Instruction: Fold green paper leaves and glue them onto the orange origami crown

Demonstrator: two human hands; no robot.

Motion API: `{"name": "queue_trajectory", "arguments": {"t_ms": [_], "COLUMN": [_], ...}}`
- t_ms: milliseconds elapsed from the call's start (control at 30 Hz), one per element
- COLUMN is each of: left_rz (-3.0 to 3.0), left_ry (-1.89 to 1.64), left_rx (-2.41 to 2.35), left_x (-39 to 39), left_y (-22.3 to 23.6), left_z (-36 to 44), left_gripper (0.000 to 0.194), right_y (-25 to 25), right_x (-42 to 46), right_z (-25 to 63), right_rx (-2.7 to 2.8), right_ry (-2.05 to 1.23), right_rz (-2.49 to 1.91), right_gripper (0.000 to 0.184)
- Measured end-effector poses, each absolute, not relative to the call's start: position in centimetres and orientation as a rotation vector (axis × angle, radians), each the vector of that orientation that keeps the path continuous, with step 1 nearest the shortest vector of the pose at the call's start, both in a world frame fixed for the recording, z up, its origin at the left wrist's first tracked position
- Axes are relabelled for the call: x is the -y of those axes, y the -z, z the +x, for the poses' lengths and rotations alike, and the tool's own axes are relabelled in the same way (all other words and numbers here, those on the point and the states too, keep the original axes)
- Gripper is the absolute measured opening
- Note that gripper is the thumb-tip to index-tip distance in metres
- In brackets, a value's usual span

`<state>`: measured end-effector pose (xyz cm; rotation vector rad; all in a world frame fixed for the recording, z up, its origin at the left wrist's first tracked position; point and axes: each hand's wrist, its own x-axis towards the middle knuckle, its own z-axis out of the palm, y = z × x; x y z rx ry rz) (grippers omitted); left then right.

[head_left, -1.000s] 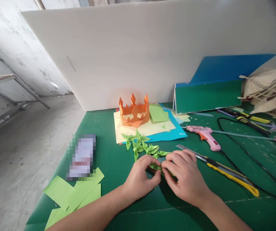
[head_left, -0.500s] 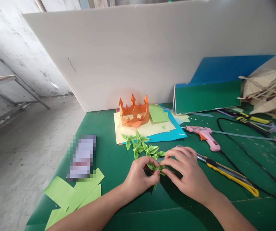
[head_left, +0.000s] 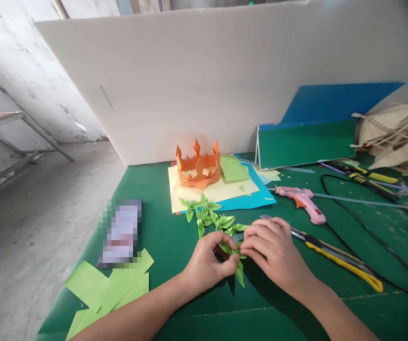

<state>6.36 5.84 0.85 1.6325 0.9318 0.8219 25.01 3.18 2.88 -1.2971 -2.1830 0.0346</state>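
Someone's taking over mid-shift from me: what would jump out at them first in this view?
Probably the orange paper crown, standing on the cream sheet near the white board. Next, the left hand and right hand, front and centre, fingers on a folded green paper piece. Then the pink glue gun, lying to the right beyond the yellow-handled cutter.

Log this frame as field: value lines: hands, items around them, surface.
left hand: gripping a light-green folded-paper flower
right hand: pinching the same flower
ahead of hands: cluster of green paper flowers
behind cluster: orange folded-paper crown on a cream paper sheet
right: pink glue gun, yellow-handled cutter knife
left: light-green paper pieces, pixelated rectangular object
surface: green tabletop
backdrop: white board
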Motion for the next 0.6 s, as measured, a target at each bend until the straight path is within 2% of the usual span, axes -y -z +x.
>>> {"name": "queue_trajectory", "arguments": {"t_ms": [167, 600], "left_rz": [1.973, 2.16], "left_ry": [-1.013, -0.876], "left_rx": [-0.934, -0.97], "left_x": [-5.7, -5.9], "left_y": [-1.5, -1.0], "left_z": [6.3, 6.1], "left_gripper": [0.005, 0.006], "right_y": [-2.6, -1.8], "right_x": [-2.9, -3.2], "right_z": [24.7, 25.5], "right_rx": [2.234, 2.234], "right_ry": [0.097, -0.087], "right_rz": [-1.226, -1.214], "right_gripper": [0.027, 0.023]}}
